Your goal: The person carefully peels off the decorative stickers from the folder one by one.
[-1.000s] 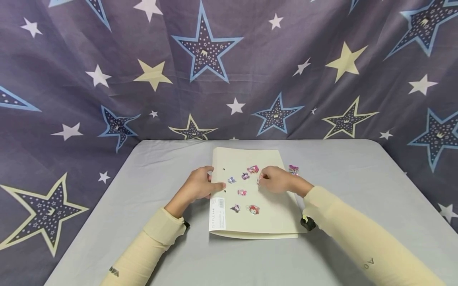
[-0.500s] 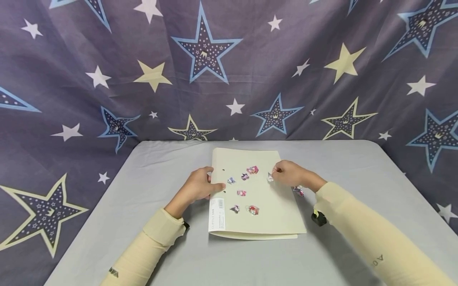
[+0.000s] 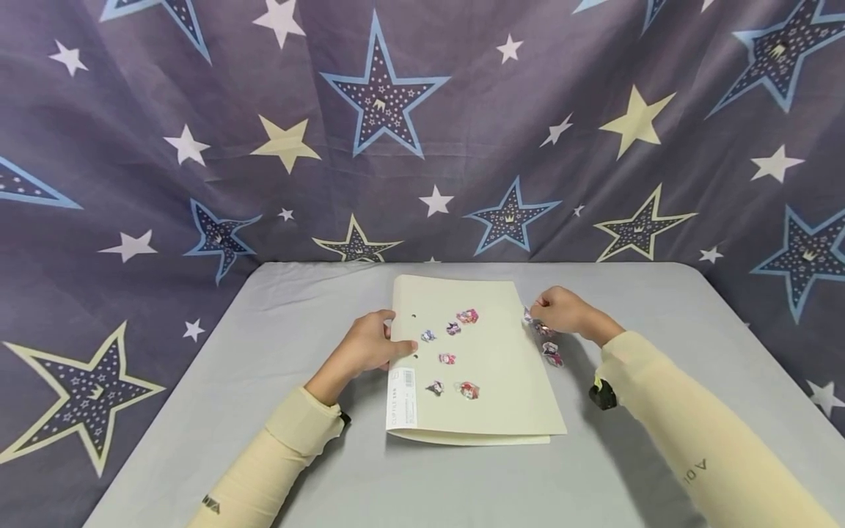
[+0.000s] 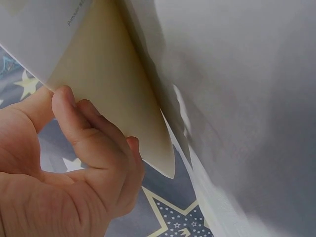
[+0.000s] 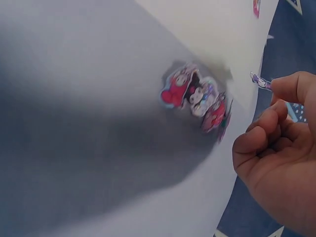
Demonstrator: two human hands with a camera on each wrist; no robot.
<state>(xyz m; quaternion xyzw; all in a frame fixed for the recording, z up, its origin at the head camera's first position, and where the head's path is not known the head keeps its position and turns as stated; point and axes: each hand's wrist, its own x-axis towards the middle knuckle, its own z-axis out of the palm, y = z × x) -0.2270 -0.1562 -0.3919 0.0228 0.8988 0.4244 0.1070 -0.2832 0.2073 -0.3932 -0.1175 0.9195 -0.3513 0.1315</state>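
A cream clip file folder [image 3: 491,396] lies on the table with several small cartoon stickers on its cover, such as a red-haired one [image 3: 468,390] and a pink one [image 3: 447,358]. My left hand [image 3: 370,343] grips the folder's left edge, thumb on the cover and fingers beneath. Off the folder's upper right edge, my right hand [image 3: 566,312] pinches a small purple-and-white sticker [image 5: 260,81] between thumb and fingertips. Below that hand, a bunch of loose cartoon stickers [image 5: 195,94] rests on the table beside the folder, partly covered by the hand in the head view.
The table [image 3: 317,293] has a pale grey cloth. Behind it hangs a dark curtain [image 3: 422,161] printed with stars. A white label [image 3: 401,400] and punched holes run along the folder's left side.
My right hand has moved right from over the cover to beyond the folder's right edge, carrying the pinched sticker. The loose stickers below it show more. My left hand keeps its grip.
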